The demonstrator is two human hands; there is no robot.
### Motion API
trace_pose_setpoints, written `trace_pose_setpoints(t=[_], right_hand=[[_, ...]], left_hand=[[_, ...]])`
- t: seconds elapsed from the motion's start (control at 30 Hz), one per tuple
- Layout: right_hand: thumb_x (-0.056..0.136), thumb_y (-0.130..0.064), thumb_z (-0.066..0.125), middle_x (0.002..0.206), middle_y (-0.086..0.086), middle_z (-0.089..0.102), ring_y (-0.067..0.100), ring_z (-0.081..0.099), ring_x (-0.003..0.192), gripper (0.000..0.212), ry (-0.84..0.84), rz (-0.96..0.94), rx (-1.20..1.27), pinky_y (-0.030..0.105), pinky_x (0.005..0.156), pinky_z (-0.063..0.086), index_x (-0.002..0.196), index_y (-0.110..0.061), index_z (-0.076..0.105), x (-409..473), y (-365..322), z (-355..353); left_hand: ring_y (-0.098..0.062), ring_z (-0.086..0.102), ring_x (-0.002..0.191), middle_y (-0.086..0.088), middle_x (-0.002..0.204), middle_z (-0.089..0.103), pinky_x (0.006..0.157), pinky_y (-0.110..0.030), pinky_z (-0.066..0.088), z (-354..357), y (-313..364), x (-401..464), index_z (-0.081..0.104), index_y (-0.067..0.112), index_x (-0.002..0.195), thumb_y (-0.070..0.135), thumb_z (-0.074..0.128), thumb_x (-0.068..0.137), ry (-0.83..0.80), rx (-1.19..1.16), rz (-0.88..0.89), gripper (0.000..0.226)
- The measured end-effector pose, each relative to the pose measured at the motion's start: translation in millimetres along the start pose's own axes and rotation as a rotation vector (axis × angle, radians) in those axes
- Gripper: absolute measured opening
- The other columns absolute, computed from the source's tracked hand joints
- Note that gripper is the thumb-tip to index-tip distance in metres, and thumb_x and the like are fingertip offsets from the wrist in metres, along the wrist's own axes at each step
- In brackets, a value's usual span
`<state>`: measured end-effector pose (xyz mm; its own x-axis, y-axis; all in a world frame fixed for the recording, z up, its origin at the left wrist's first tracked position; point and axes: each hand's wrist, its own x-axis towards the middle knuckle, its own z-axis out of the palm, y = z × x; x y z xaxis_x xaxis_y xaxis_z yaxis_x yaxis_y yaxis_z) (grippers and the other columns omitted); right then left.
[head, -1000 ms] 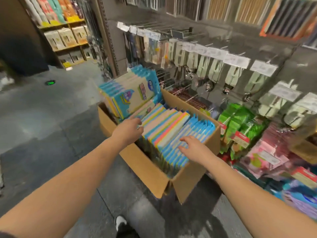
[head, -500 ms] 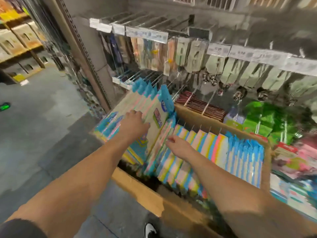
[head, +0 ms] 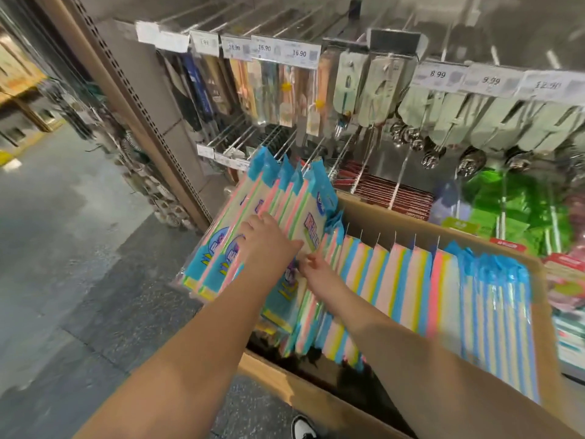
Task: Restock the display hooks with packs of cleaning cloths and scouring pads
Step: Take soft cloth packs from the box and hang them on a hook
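Note:
A cardboard box (head: pixel 319 397) on the floor holds upright rows of striped cleaning-cloth packs (head: pixel 408 283) with blue headers. My left hand (head: pixel 264 245) lies on top of a raised bundle of these packs (head: pixel 278 201), fingers curled over them; the bundle is tilted up toward the lower display hooks (head: pixel 253 141). Just to its right, my right hand (head: pixel 316 269) reaches under the same bundle from below; its fingers are mostly hidden behind the packs.
Kitchen tools and metal scourers (head: pixel 471 160) hang from the upper hooks under price tags (head: pixel 299 53). Green packs (head: pixel 506 198) and brown packs (head: pixel 392 194) hang behind the box. The shelf upright (head: pixel 152 122) stands at left, with grey aisle floor (head: pixel 63 248) beyond. A shoe (head: pixel 304 427) shows below.
The bundle of packs has risen higher out of the box toward the lower hooks. My right hand has slid left, under the bundle, and the view has moved closer to the shelf.

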<state>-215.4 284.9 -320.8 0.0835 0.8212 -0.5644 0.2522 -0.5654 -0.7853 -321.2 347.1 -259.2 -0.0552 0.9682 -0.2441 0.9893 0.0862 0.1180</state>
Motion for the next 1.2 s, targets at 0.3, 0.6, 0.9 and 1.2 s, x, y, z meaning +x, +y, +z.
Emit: trace_pose_setpoints(t=[0.3,0.6,0.9,1.2], right_hand=[[0.103,-0.038,0.048,0.125,0.01,0.062,0.021,0.058,0.118,0.035,-0.061,0.144,0.422,0.039,0.106,0.044,0.136,-0.027,0.045,-1,19,-3],[0.095,-0.041,0.059,0.117,-0.001,0.067,0.016,0.061,0.111,0.05,-0.062,0.143,0.559,0.036,0.099,0.048,0.14,-0.029,0.041,6,30,-10],[0.088,-0.051,0.067,0.129,-0.01,0.057,0.008,0.054,0.117,0.06,0.088,-0.033,0.649,0.036,0.104,0.04,0.137,-0.028,0.042,-42,29,-68],[0.086,-0.046,0.057,0.111,0.006,0.075,0.021,0.074,0.094,0.049,0.137,-0.027,1.056,0.039,0.075,0.06,0.129,-0.021,0.059,-183,83,-187]], left_hand=[[-0.038,0.035,0.136,-0.017,0.15,0.029,0.105,-0.047,0.037,-5,20,-3,0.028,0.009,0.144,0.05,0.071,0.081,-0.118,-0.107,0.047,0.087],[-0.032,0.064,0.089,-0.009,0.104,0.063,0.077,-0.041,0.054,-9,18,-1,0.027,0.015,0.13,0.033,0.071,0.079,-0.194,-0.343,0.098,0.07],[-0.024,0.072,0.094,0.006,0.112,0.07,0.09,-0.047,0.056,-54,-1,-50,0.035,0.039,0.139,0.041,0.078,0.057,-0.162,-0.903,0.145,0.092],[-0.03,0.075,0.087,-0.009,0.103,0.077,0.071,-0.04,0.061,-36,100,-148,0.042,0.018,0.14,0.012,0.074,0.067,-0.628,-1.336,0.31,0.08]])
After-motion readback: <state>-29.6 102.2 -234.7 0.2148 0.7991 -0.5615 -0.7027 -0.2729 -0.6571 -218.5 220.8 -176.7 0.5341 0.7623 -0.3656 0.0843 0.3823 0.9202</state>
